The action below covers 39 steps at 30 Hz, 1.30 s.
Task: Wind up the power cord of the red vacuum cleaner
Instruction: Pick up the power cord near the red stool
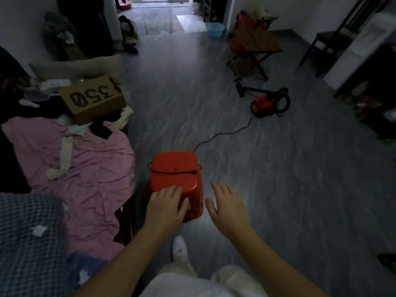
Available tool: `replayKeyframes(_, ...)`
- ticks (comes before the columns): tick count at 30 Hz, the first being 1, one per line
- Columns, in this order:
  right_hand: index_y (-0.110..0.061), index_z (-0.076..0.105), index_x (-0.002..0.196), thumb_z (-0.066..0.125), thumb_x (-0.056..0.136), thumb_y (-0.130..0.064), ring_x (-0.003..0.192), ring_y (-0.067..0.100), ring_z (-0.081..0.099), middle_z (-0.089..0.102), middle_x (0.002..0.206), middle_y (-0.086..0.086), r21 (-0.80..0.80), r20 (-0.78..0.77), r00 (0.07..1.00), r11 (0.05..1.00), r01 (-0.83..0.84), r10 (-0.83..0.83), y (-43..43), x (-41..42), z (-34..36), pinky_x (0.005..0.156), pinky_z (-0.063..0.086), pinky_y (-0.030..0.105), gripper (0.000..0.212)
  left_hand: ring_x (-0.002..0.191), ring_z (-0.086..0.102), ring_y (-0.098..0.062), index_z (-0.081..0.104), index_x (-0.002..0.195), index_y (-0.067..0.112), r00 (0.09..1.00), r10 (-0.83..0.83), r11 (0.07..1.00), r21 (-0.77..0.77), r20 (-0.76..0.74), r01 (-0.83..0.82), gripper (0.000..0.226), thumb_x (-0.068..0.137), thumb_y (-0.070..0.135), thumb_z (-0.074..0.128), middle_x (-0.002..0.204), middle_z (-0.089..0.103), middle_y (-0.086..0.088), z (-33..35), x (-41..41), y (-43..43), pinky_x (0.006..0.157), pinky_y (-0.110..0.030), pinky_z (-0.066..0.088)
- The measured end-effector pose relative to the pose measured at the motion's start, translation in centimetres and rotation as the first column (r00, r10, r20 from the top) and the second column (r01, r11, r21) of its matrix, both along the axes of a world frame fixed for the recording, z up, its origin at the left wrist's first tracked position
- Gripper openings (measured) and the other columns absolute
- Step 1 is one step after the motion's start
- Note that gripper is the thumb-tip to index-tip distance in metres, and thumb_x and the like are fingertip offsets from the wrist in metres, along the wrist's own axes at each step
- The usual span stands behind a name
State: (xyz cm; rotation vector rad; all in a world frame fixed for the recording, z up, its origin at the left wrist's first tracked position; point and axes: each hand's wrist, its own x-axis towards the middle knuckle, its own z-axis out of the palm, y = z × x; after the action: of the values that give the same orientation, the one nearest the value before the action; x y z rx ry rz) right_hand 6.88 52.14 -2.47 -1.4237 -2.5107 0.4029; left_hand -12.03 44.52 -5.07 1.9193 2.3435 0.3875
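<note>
The red vacuum cleaner (265,105) sits on the grey floor at mid right, with a black hose looped over it. Its black power cord (225,135) runs across the floor toward me and up onto a red plastic stool (174,163), where the plug end lies across the seat. My left hand (167,202) rests on the stool's near edge, fingers curled over the rim. My right hand (228,205) hovers just right of the stool with fingers spread, holding nothing.
A bed with a pink sheet (85,159), clothes and a cardboard box (94,98) fills the left. A folding wooden table (255,50), a blue basin (215,28) and a dark chair (330,39) stand farther back. A dark cabinet (372,82) lines the right wall.
</note>
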Motion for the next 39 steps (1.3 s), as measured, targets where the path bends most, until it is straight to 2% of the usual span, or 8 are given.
replayKeyframes(5, -0.017, 0.053, 0.137, 0.048, 0.096, -0.040, 0.117, 0.018, 0.058, 0.063, 0.130, -0.003, -0.012, -0.005, 1.000, 1.000, -0.008, 0.008, 5.9, -3.6, 0.3, 0.097, 0.045, 0.032, 0.047, 0.096, 0.066, -0.025, 0.068, 0.115, 0.011, 1.000, 0.017, 1.000, -0.014, 0.008, -0.017, 0.046, 0.092, 0.043, 0.044, 0.113, 0.071, -0.007, 0.3, -3.7, 5.9, 0.081, -0.039, 0.049)
replayKeyframes(10, -0.019, 0.045, 0.144, 0.034, 0.097, -0.049, 0.128, 0.017, 0.051, 0.055, 0.142, -0.002, -0.106, 0.062, 0.992, 0.989, -0.100, 0.106, 11.7, -6.4, -2.6, 0.107, 0.040, 0.034, 0.057, 0.096, 0.065, -0.026, 0.066, 0.119, 0.012, 0.996, 0.070, 0.995, -0.070, 0.050, -0.066, 0.048, 0.092, 0.045, 0.043, 0.115, 0.069, -0.005, -1.1, -6.5, 9.1, 0.080, -0.040, 0.051)
replayKeyframes(15, -0.021, 0.044, 0.143, 0.032, 0.096, -0.051, 0.127, 0.016, 0.049, 0.054, 0.142, -0.003, -0.205, 0.067, 0.971, 0.955, -0.213, 0.231, 17.1, -9.6, -5.6, 0.104, 0.044, 0.037, 0.057, 0.092, 0.066, -0.024, 0.067, 0.118, 0.014, 0.977, 0.208, 0.971, -0.133, 0.054, -0.199, 0.046, 0.092, 0.045, 0.044, 0.113, 0.070, -0.003, -1.5, -8.5, 11.5, 0.078, -0.039, 0.051)
replayKeyframes(22, -0.016, 0.046, 0.141, 0.037, 0.095, -0.048, 0.122, 0.022, 0.053, 0.058, 0.137, 0.003, -0.319, 0.056, 0.925, 0.884, -0.340, 0.376, 23.3, -12.7, -10.2, 0.101, 0.046, 0.038, 0.057, 0.096, 0.064, -0.025, 0.063, 0.121, 0.015, 0.952, 0.304, 0.927, -0.241, 0.037, -0.287, 0.046, 0.092, 0.046, 0.043, 0.116, 0.067, -0.002, -4.2, -10.3, 15.5, 0.079, -0.039, 0.048)
replayKeyframes(29, -0.016, 0.050, 0.136, 0.042, 0.095, -0.043, 0.112, 0.024, 0.056, 0.061, 0.128, 0.004, -0.453, 0.081, 0.918, 0.835, -0.313, 0.388, 26.5, -15.3, -18.6, 0.091, 0.048, 0.039, 0.050, 0.088, 0.065, -0.029, 0.065, 0.116, 0.011, 0.968, 0.235, 0.921, -0.337, 0.082, -0.195, 0.047, 0.091, 0.044, 0.045, 0.109, 0.069, -0.008, -12.6, -13.2, 18.8, 0.074, -0.038, 0.050)
replayKeyframes(35, -0.022, 0.052, 0.125, 0.046, 0.094, -0.040, 0.108, 0.021, 0.056, 0.062, 0.121, 0.001, -0.543, 0.105, 0.939, 0.810, -0.221, 0.327, 26.6, -17.2, -29.1, 0.092, 0.047, 0.038, 0.037, 0.098, 0.063, -0.031, 0.062, 0.122, 0.013, 0.988, 0.125, 0.900, -0.429, 0.087, -0.076, 0.051, 0.091, 0.048, 0.044, 0.116, 0.067, -0.009, -24.6, -16.5, 21.6, 0.079, -0.041, 0.047)
replayKeyframes(39, -0.021, 0.053, 0.130, 0.055, 0.091, -0.034, 0.114, 0.025, 0.055, 0.059, 0.127, 0.004, -0.552, 0.173, 0.927, 0.812, -0.189, 0.334, 26.8, -17.8, -34.2, 0.097, 0.045, 0.041, 0.042, 0.100, 0.061, -0.032, 0.060, 0.123, 0.014, 0.993, 0.048, 0.886, -0.464, 0.104, 0.006, 0.054, 0.085, 0.050, 0.048, 0.117, 0.064, -0.010, -29.4, -17.9, 23.3, 0.080, -0.042, 0.046)
